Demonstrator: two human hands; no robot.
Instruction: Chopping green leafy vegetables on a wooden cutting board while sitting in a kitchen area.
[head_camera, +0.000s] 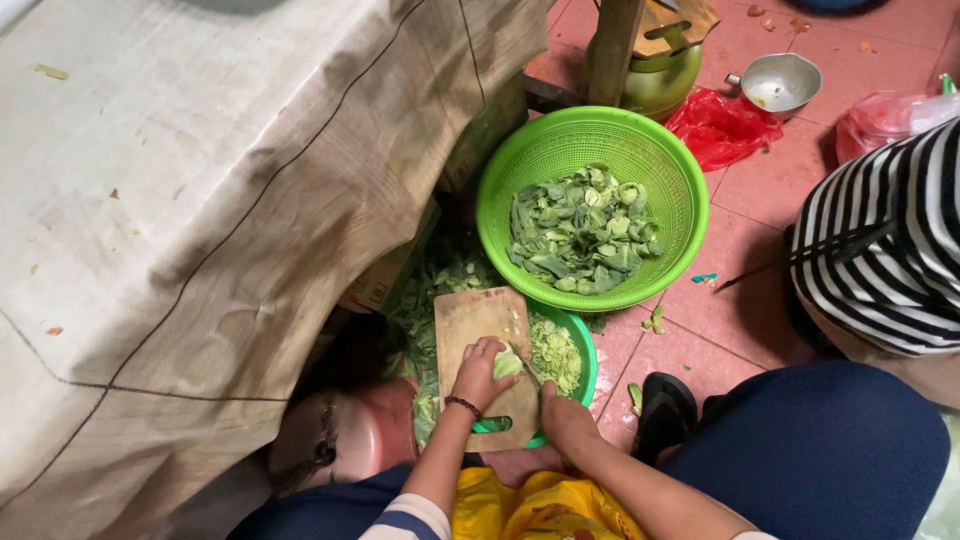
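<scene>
On the wooden cutting board (480, 345), seen from your head camera, your left hand (482, 372) presses a pale green vegetable piece (507, 363), fingers curled together over it. Your right hand (566, 418) is clamped round a knife handle, the blade (524, 366) just beside that piece. Beneath the board sits a green bowl (583, 352) of chopped greens; beyond it, a green colander (592, 205) holds leaf pieces.

Lighting: even, soft, moderately bright, from overhead; no glare. Shadows: deep under the draped cloth (200, 200) at centre, soft on the tiled floor (760, 190). Focus: sharp at the green colander (500, 190); slight softness at frame bottom. Distortion: mild wide-angle stretch toward the edges. Colour: saturated.
</scene>
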